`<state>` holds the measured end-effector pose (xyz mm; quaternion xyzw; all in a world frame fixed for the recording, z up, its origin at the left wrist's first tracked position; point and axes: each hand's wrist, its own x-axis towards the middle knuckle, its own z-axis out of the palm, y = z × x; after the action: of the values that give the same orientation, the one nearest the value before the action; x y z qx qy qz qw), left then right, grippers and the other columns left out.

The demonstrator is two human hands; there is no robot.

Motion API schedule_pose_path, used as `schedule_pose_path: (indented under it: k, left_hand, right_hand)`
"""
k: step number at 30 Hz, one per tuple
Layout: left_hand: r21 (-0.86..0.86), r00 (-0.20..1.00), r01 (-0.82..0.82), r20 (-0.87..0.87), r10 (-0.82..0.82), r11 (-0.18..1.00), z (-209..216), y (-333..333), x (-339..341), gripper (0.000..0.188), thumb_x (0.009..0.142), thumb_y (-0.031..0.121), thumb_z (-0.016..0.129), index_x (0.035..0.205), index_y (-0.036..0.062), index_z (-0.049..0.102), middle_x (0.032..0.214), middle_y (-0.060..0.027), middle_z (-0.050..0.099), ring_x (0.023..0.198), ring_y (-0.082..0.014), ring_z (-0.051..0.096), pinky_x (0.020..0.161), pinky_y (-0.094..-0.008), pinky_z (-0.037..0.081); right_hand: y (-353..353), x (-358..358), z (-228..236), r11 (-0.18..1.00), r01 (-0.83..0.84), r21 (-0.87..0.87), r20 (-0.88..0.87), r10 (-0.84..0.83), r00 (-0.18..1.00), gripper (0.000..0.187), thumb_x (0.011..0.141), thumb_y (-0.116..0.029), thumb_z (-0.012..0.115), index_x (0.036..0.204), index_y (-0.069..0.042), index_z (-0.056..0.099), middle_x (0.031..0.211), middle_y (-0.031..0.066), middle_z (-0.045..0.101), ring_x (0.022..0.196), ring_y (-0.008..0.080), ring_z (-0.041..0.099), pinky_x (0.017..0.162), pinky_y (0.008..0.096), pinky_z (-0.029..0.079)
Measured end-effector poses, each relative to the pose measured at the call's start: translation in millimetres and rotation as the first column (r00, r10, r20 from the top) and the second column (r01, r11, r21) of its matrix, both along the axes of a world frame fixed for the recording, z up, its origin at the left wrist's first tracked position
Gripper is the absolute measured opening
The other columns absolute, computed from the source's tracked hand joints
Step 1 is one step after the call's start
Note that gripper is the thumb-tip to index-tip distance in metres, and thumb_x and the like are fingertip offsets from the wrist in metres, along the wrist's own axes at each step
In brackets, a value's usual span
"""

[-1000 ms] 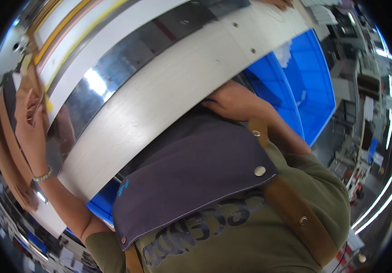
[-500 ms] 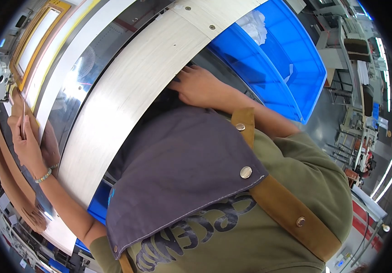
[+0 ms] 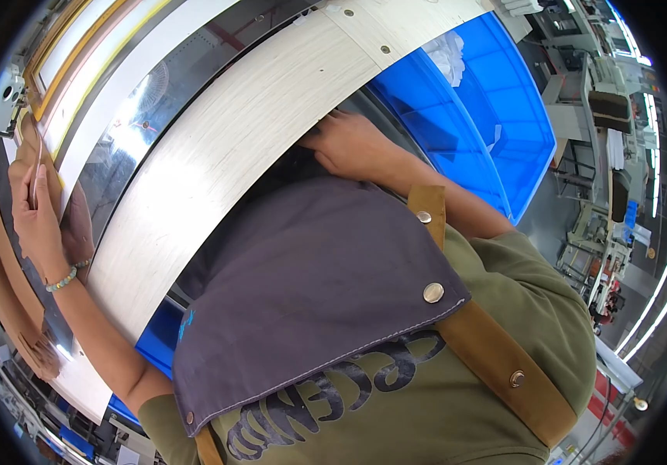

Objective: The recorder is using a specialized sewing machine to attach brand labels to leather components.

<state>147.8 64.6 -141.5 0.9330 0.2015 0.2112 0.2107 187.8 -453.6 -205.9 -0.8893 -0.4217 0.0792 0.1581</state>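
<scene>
Your left hand (image 3: 37, 205) grips a thin brown piece (image 3: 29, 138); your right hand (image 3: 355, 145) — partly hidden, so I can't tell its grip — has a blue bin (image 3: 523, 116) to its right.

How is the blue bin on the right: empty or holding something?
Not empty: the blue bin holds crumpled white material toward its far end.

One left grip (image 3: 37, 211), one right grip (image 3: 355, 147), one apron (image 3: 310, 263), four snaps (image 3: 432, 292).
</scene>
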Motion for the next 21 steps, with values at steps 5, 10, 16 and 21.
schedule_pose_path:
  k: [5, 10, 16, 21]
  left_hand:
    - [0.048, 1.000, -0.011, -0.012, 0.011, 0.999, 1.8, -2.8, 0.5, 0.041, 0.104, 0.046, 0.067, 0.129, 0.0152, 0.078, 0.112, -0.0068, 0.078, 0.104, -0.0157, 0.071, 0.094, -0.0305, 0.052]
    - [0.027, 1.000, -0.012, -0.004, 0.012, 1.000, 0.9, -2.4, -0.6, 0.040, 0.104, 0.048, 0.067, 0.127, 0.0166, 0.078, 0.109, -0.0068, 0.078, 0.101, -0.0155, 0.071, 0.093, -0.0307, 0.053]
    - [0.022, 1.000, -0.008, -0.007, 0.008, 1.000, 4.4, -6.4, -0.7, 0.040, 0.104, 0.047, 0.068, 0.126, 0.0151, 0.079, 0.108, -0.0068, 0.078, 0.101, -0.0149, 0.070, 0.092, -0.0303, 0.053]
    - [-0.020, 0.999, 0.025, 0.032, -0.024, 0.999, -0.3, -0.7, 0.3, 0.040, 0.104, 0.043, 0.070, 0.126, 0.0103, 0.078, 0.108, -0.0074, 0.078, 0.101, -0.0142, 0.070, 0.093, -0.0292, 0.053]
  right_hand:
    - [-0.9, -0.2, -12.4, 0.998, 0.043, -0.038, 0.006, -0.043, 0.999, 0.029, 0.086, -0.011, 0.062, 0.108, -0.003, 0.078, 0.124, 0.0221, 0.067, 0.115, 0.0363, 0.067, 0.091, 0.0455, 0.058]
    - [-1.8, 3.6, -17.4, 0.999, 0.018, -0.028, -0.023, -0.019, 1.000, 0.028, 0.086, -0.013, 0.061, 0.105, -0.002, 0.077, 0.122, 0.0247, 0.067, 0.111, 0.0380, 0.067, 0.092, 0.0478, 0.056]
    - [-2.0, 5.3, -18.2, 0.999, 0.018, 0.034, -0.054, -0.016, 0.998, 0.031, 0.085, -0.013, 0.059, 0.109, -0.003, 0.077, 0.123, 0.0247, 0.067, 0.112, 0.0405, 0.066, 0.094, 0.0504, 0.055]
    - [1.2, 4.8, -13.7, 0.999, 0.032, 0.037, -0.101, -0.028, 0.994, 0.035, 0.086, -0.012, 0.058, 0.114, -0.004, 0.076, 0.126, 0.0236, 0.067, 0.115, 0.0404, 0.065, 0.096, 0.0503, 0.054]
